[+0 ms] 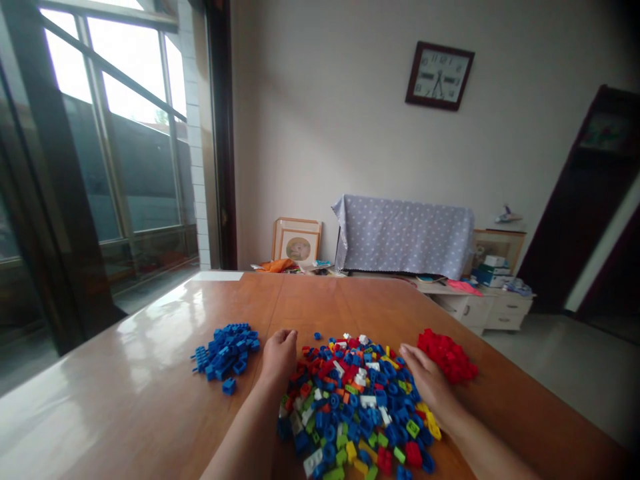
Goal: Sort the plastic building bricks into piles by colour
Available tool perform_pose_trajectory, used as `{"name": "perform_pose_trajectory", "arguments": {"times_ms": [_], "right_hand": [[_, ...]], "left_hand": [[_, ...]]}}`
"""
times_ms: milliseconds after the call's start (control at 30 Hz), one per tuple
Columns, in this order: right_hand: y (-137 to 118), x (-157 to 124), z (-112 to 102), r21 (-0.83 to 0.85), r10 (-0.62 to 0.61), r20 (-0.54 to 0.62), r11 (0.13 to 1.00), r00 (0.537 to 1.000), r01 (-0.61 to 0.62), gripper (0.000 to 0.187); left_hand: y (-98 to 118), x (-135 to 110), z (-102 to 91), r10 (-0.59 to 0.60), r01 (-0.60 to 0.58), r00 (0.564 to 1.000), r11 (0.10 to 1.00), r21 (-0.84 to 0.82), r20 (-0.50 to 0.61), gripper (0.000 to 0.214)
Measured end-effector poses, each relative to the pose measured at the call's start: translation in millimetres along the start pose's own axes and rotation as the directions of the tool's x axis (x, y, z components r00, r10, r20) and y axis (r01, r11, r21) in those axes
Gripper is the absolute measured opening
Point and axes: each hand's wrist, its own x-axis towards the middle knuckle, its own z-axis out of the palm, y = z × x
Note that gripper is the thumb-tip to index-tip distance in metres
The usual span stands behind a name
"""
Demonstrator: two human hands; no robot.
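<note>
On the bench [345, 300], the left hand [281, 352] is curling at ten o'clock of the mixed bricks [369, 401], the right hand [429, 377] is lying straight-fingered at two, any pinch impossible to tell, and avoiding bumping the blue pile [227, 348] or red pile [447, 358] is probably helping

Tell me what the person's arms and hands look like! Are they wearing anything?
The left hand and right hand are bare, with no gloves. The left forearm and right forearm show no sleeves as far as the picture reaches. I see no watch or bracelet on either wrist. It's too blurry to check for small rings.
</note>
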Motion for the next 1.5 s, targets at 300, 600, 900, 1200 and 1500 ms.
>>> {"name": "perform_pose_trajectory", "arguments": {"times_ms": [300,600,900,1200,1500], "right_hand": [[-13,8,9,0.077,0.004,0.082,0.997,0.997,-0.011,0.048],[-27,36,39,-0.005,-0.091,0.178,0.996,0.980,0.093,0.035],[-7,74,74,-0.184,-0.094,0.360,0.968,0.928,0.169,0.030],[-12,76,73,-0.204,-0.093,0.388,0.961,0.917,0.184,0.021],[-8,84,62,-0.143,-0.035,0.261,0.987,0.965,0.075,0.027]], "left_hand": [[2,-8,13.0,-0.043,0.045,0.997,0.998,-0.035,0.060,0.042],[6,-12,17.6,-0.019,0.023,0.984,0.999,-0.025,0.175,0.040],[0,-11,22.4,0.018,-0.022,0.975,1.000,0.014,0.222,0.038],[-1,-9,24.3,0.028,-0.026,0.975,1.000,-0.012,0.219,0.035],[14,-15,17.0,0.042,-0.043,0.981,0.999,0.001,0.190,0.035]]}}
